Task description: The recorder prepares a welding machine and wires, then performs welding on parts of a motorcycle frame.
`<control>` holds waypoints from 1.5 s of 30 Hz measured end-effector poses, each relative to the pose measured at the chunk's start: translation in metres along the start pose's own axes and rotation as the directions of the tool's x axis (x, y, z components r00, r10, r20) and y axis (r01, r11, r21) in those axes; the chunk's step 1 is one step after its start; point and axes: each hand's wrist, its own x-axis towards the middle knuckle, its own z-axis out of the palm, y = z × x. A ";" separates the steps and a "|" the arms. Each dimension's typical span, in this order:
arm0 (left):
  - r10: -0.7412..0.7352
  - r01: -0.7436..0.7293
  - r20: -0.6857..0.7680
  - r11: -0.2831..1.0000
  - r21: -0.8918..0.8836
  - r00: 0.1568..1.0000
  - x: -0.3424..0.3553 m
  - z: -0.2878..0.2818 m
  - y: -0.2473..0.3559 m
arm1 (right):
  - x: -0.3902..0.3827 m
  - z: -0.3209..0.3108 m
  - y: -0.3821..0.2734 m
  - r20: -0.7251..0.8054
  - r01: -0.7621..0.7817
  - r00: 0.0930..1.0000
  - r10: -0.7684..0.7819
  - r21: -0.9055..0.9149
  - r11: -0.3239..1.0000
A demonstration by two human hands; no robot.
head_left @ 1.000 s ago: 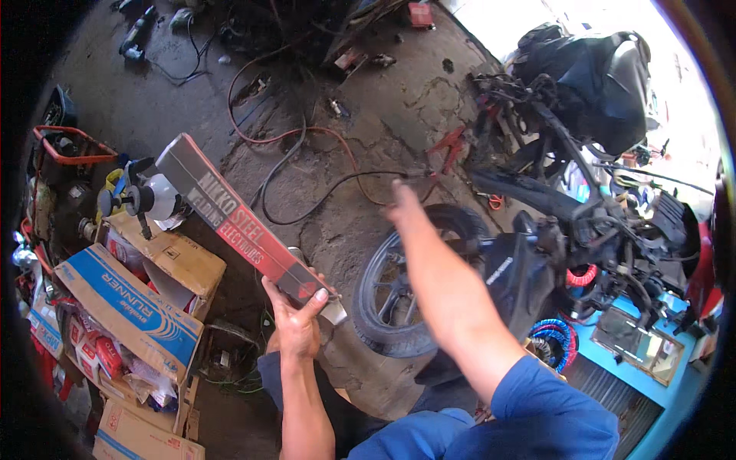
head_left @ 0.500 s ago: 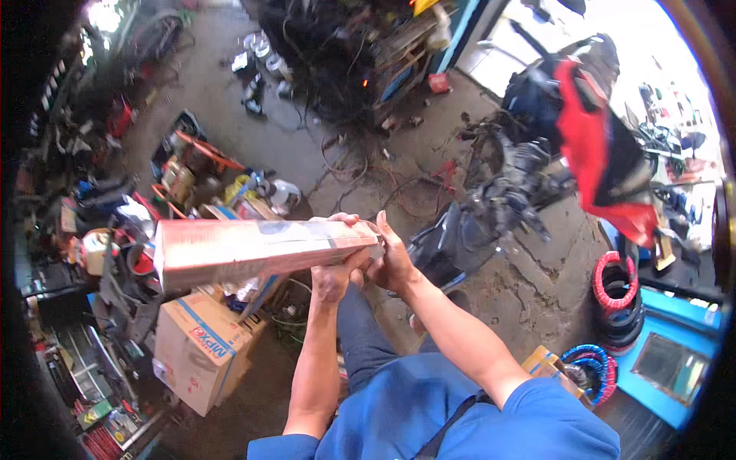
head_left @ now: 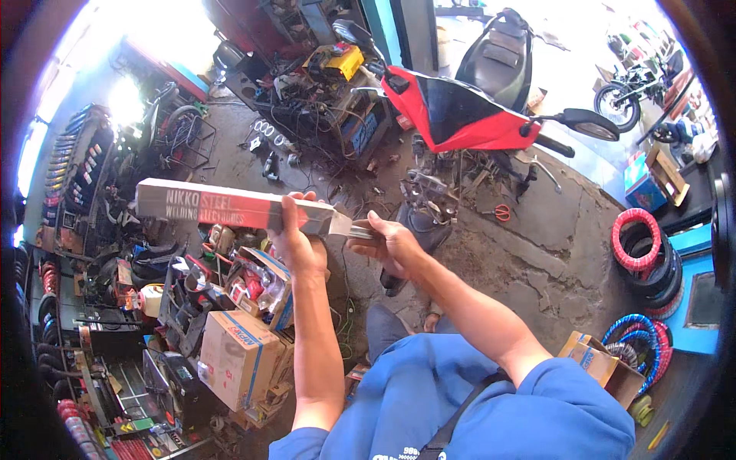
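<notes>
A long, narrow welding rod box (head_left: 241, 205), grey, white and red, is held out level in front of me. My left hand (head_left: 297, 249) is closed around it near its right end, with the fingers over the top. At that end the flap stands open and the grey ends of welding rods (head_left: 360, 232) stick out. My right hand (head_left: 392, 244) pinches those ends between thumb and fingers. How many rods there are, I cannot tell. The rest of their length is hidden in the box.
Ahead to the right stands a partly stripped motorcycle with a red front cover (head_left: 452, 115). A cardboard carton (head_left: 238, 356) and loose parts crowd the lower left. Stacked tyres (head_left: 652, 264) stand at the right. Red-handled scissors (head_left: 501, 213) lie on the floor. A cluttered bench (head_left: 337, 115) is at the back.
The view has swung and sharpened. The box has turned so its printed side shows. My right hand, earlier beside the left at the box's end, is now further right, holding the rod ends.
</notes>
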 end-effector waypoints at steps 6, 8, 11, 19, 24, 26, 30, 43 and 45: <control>-0.179 0.175 -0.019 0.977 -0.124 0.984 -0.051 0.020 0.021 | -0.089 -0.008 -0.049 0.158 0.010 0.984 0.077 -0.490 0.872; -0.256 0.258 0.031 0.950 -0.176 0.966 -0.076 0.023 0.023 | -0.114 -0.012 -0.062 0.218 0.070 0.960 0.177 -0.797 0.600; -0.243 0.249 0.055 0.954 -0.166 0.969 -0.117 0.030 0.018 | -0.147 -0.021 -0.063 0.252 0.150 0.945 0.210 -0.901 0.406; 0.038 -0.035 0.019 0.988 -0.148 0.999 -0.204 0.047 0.012 | -0.265 -0.061 -0.059 0.154 0.134 0.983 0.097 -0.973 0.187; -0.202 0.200 -0.008 0.972 -0.120 0.979 -0.213 0.061 -0.008 | -0.316 -0.076 -0.097 0.149 0.102 0.965 0.217 -0.972 0.213; -0.220 0.222 0.028 0.961 -0.163 0.975 -0.223 0.071 -0.026 | -0.330 -0.085 -0.108 0.128 0.095 0.949 0.287 -0.987 0.128; -0.327 0.317 -0.012 0.924 -0.215 0.945 -0.243 0.096 -0.054 | -0.341 -0.105 -0.128 -0.021 -0.143 0.913 0.407 -0.952 0.270; -0.391 0.344 -0.214 0.911 -0.229 0.895 -0.288 0.240 -0.178 | -0.354 -0.215 -0.280 0.158 0.153 0.987 -0.008 -0.963 -0.222; -0.396 0.335 -0.269 0.909 -0.248 0.878 -0.297 0.259 -0.192 | -0.348 -0.223 -0.299 0.191 0.193 0.981 0.034 -0.950 -0.244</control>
